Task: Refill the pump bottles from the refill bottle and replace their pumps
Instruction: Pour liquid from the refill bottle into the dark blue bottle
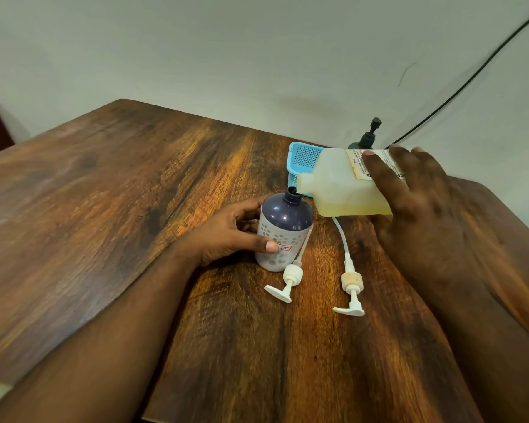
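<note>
Head view: mid-pour on the bench (135,193). Refill bottle (339,184) tipped flat, right grip (416,196) wrapped round it, spout at the purple bottle's (283,230) open neck, left grip (232,233) clasping that. Two pumps (287,282) (351,288) lying loose, waiting. Dark bottle (367,138) behind, pump on.

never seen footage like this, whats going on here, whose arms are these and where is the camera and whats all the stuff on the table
There is no machine here: these are a person's two bare arms, filmed by one wide-angle camera worn on the head, looking down. The left hand grips an open purple-topped pump bottle standing on the wooden table. The right hand holds a pale refill bottle tipped on its side, its spout at the bottle's neck. Two white pumps lie on the table nearer the camera. Behind are a blue basket and a dark pump bottle, its pump on.
</note>
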